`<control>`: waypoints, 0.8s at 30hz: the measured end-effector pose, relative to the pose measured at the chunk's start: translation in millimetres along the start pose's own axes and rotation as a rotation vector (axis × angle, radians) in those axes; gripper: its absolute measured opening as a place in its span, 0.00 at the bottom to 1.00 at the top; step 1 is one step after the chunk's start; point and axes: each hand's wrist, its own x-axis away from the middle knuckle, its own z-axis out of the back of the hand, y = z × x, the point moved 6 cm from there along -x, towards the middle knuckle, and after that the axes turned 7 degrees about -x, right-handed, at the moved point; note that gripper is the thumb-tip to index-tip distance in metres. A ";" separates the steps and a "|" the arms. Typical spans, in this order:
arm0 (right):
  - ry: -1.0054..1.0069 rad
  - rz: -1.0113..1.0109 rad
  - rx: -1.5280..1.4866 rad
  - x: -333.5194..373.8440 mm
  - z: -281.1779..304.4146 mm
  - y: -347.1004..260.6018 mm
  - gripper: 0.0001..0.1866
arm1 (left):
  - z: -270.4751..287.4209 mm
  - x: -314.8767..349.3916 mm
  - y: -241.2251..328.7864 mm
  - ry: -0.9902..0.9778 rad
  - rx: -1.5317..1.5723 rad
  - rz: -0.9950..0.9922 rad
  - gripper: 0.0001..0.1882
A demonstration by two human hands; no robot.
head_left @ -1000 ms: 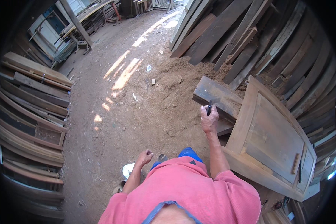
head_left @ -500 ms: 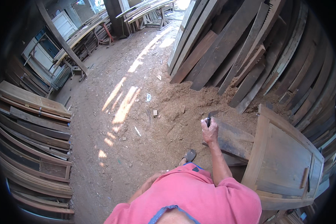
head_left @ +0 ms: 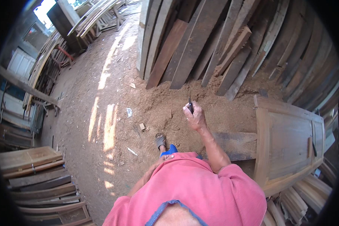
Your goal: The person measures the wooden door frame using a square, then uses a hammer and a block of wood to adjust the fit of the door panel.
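My right hand [head_left: 196, 117] is out in front of me over the sawdust-covered ground, its fingers wrapped around a black-handled tool [head_left: 191, 107]. A thin dark blade points away from me; its exact kind is hard to make out. Low at my waist is my left hand [head_left: 162, 159], partly covered by my pink shirt, and its fingers do not show clearly. Right of my right forearm lies a dusty wide board [head_left: 233, 145]. One end of it goes under a framed wooden door panel [head_left: 290, 141], on which a small wood strip [head_left: 309, 147] lies.
Long planks [head_left: 192, 49] lean in a row ahead and to the right, their feet in sawdust [head_left: 158, 100]. Stacked wooden frames [head_left: 41, 180] stand at the left. Small wood scraps [head_left: 142, 126] litter the floor. Farther off are timber piles on trestles [head_left: 90, 19].
My view has turned to the right and my sandalled foot shows farther forward. My right hand, still gripping the tool, appears farther left and away from the wide board.
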 end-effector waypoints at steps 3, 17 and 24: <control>0.151 -0.071 0.118 -25.3 31.2 28.9 0.15 | 51.3 -46.4 52.2 -0.031 -0.241 0.036 0.19; 1.163 -0.190 0.391 -45.3 156.9 44.0 0.16 | 67.1 -244.3 303.6 -0.122 -1.349 -0.084 0.20; 1.473 -0.287 0.458 -39.7 298.2 57.1 0.14 | -70.3 -375.4 363.8 -0.263 -1.630 -0.202 0.23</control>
